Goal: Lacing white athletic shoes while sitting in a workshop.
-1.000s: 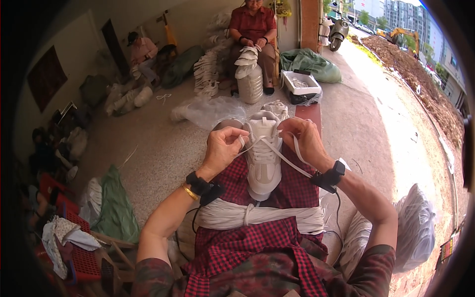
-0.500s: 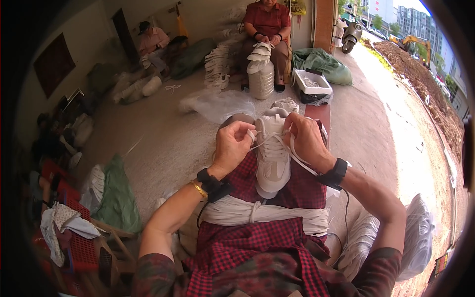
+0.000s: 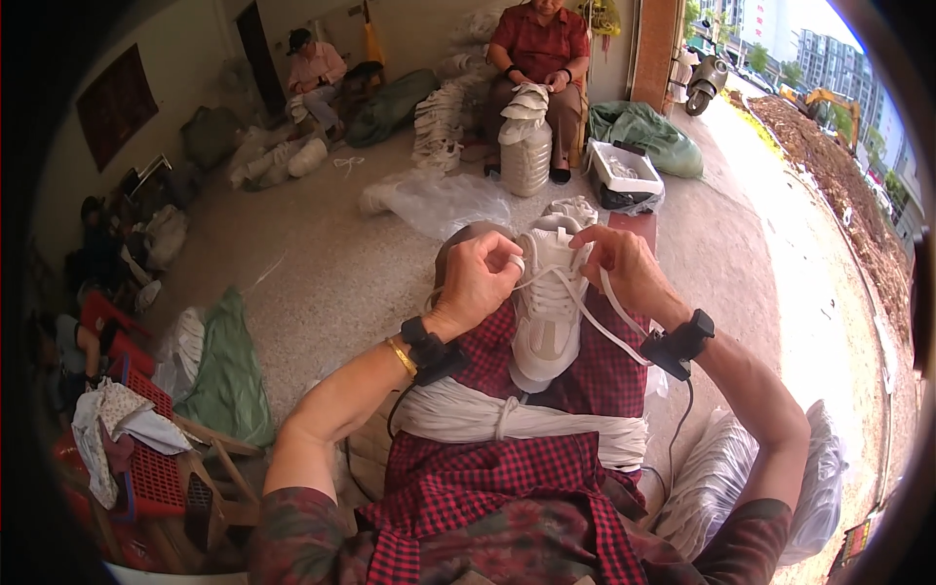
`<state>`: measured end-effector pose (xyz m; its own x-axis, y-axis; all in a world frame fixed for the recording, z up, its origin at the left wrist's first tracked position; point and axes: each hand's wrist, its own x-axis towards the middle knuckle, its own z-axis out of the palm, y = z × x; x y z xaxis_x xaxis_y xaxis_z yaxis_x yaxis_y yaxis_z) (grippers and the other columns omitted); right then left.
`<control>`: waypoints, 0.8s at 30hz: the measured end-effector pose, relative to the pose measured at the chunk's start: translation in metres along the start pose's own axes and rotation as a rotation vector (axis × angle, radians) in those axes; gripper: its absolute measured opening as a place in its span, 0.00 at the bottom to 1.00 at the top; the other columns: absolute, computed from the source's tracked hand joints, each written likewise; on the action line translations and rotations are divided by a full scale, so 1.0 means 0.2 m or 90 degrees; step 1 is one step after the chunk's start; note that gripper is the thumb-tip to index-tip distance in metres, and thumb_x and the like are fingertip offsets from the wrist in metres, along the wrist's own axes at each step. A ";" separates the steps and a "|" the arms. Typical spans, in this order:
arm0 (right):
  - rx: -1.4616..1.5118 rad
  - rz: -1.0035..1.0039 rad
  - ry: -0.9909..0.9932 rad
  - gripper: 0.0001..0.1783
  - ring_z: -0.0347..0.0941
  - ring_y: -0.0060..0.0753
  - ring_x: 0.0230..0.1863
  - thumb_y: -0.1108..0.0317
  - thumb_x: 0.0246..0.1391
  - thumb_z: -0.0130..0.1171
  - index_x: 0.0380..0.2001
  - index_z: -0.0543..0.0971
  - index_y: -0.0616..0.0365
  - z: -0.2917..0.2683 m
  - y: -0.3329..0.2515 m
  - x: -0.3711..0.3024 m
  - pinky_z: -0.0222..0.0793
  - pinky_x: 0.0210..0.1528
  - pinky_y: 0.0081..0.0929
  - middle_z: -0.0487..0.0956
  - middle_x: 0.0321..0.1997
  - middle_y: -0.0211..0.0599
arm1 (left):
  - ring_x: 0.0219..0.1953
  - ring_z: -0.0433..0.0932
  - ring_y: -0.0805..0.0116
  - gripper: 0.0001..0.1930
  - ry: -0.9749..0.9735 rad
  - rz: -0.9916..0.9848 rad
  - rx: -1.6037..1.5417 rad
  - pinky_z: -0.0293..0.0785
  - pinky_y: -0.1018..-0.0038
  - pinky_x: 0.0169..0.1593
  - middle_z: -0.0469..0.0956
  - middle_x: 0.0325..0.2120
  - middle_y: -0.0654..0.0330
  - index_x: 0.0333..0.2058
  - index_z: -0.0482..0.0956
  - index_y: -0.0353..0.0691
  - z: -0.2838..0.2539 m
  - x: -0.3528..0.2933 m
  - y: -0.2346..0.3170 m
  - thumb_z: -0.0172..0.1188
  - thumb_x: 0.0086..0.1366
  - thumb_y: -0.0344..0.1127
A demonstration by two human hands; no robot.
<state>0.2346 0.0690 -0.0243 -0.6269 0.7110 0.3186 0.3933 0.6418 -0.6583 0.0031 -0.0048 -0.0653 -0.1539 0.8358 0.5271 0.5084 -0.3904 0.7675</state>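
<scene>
A white-and-beige sneaker rests on my lap, toe toward me, its upper crossed by white laces. My left hand, at the shoe's left side, is closed in a pinch on a white shoelace that runs across the tongue. At the right side my right hand has thumb and forefinger together at the top eyelets, on the shoelace; a long loop of it hangs below that hand. What lies right between the fingertips is partly hidden. A tied bundle of white laces lies across my red-checked apron.
Plastic-wrapped pale stacks stand by my right elbow. Red crates with cloths and a green sack are at the left. Ahead sit a white tray, a clear plastic bag and a person working on shoe parts.
The view has shifted slightly. My left hand has come a little nearer the shoe. My right hand has moved a bit to the right, and its hanging lace has swung outward.
</scene>
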 end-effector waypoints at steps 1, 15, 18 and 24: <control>-0.015 0.012 -0.027 0.16 0.72 0.19 0.24 0.80 0.47 0.59 0.43 0.80 0.61 -0.01 0.00 0.01 0.69 0.29 0.24 0.77 0.21 0.30 | 0.24 0.75 0.84 0.03 -0.027 -0.015 0.008 0.74 0.84 0.29 0.80 0.23 0.66 0.33 0.80 0.33 -0.01 0.01 0.01 0.61 0.60 0.24; -0.222 -0.190 -0.074 0.12 0.77 0.35 0.30 0.76 0.46 0.67 0.36 0.80 0.61 -0.04 0.01 0.07 0.71 0.32 0.32 0.79 0.28 0.38 | 0.29 0.79 0.70 0.14 -0.203 0.240 0.173 0.77 0.75 0.35 0.78 0.28 0.59 0.42 0.79 0.39 -0.07 0.14 0.05 0.62 0.56 0.23; -0.420 -0.334 -0.117 0.09 0.74 0.40 0.40 0.74 0.46 0.65 0.34 0.81 0.61 -0.09 -0.05 0.11 0.73 0.38 0.35 0.75 0.35 0.40 | 0.36 0.76 0.58 0.16 -0.340 0.462 0.381 0.76 0.66 0.41 0.70 0.34 0.56 0.43 0.76 0.39 -0.13 0.24 0.04 0.63 0.54 0.26; -0.474 -0.408 -0.164 0.07 0.65 0.42 0.52 0.77 0.47 0.61 0.32 0.83 0.58 -0.09 -0.03 0.13 0.73 0.45 0.35 0.70 0.41 0.39 | 0.40 0.74 0.53 0.06 -0.561 0.523 0.460 0.73 0.62 0.44 0.68 0.38 0.56 0.33 0.73 0.36 -0.12 0.39 0.17 0.58 0.55 0.24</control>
<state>0.2278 0.0888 -0.0005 -0.9580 0.1437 0.2482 0.1970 0.9587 0.2053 -0.0127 0.0378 0.0099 0.8337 0.5387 0.1213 0.5517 -0.8221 -0.1405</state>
